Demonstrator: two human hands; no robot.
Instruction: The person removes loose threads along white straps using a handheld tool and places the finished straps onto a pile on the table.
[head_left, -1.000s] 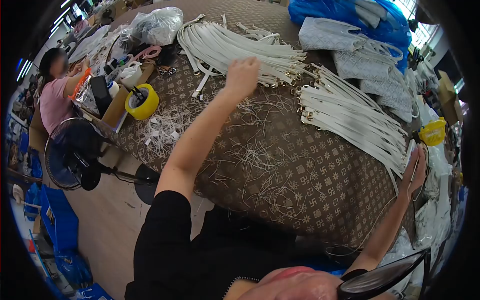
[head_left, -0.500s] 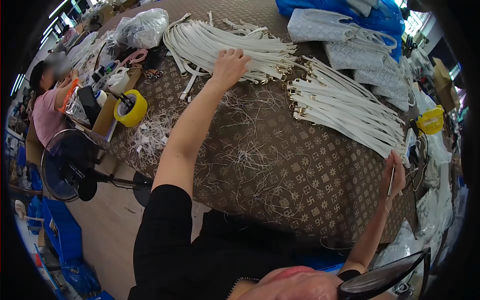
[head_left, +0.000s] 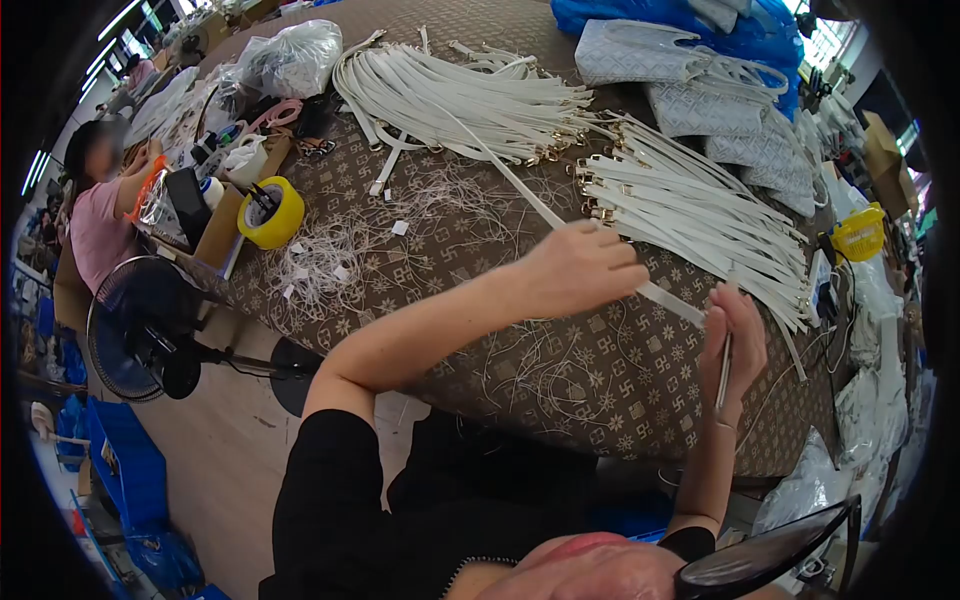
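Diagonally across the centre of the frame, a white strap (head_left: 522, 187) runs from the upper-centre pile of white straps (head_left: 450, 95) through a person's left hand (head_left: 585, 270), its fingers closed around the strap and its free end reaching toward the right hand (head_left: 738, 335). Right of centre, that partly curled hand holds a slim metal tool (head_left: 725, 375) against the palm; whether its fingertips also touch the strap cannot be told. Careful handling would seem to call for a firm left grip close to the strap's end, the band flat and untwisted, the tool angled off its pale surface, and a gentle draw that spares the neighbouring straps a tangle. Beside the pile, at right of centre, lie more straps with gold-toned buckles (head_left: 600, 212). At left, a cardboard box (head_left: 222, 232) holds a dark, boxy object (head_left: 188, 200) among other items, while dark-handled tools (head_left: 264, 197) stand in the core of a yellow tape roll (head_left: 288, 215). A clear plastic bag (head_left: 300, 55) bulges at upper left, its contents indistinct; a yellow basket (head_left: 858, 235) sits at far right, its inside hard to read, and a blue crate (head_left: 128, 460) occupies the lower left.
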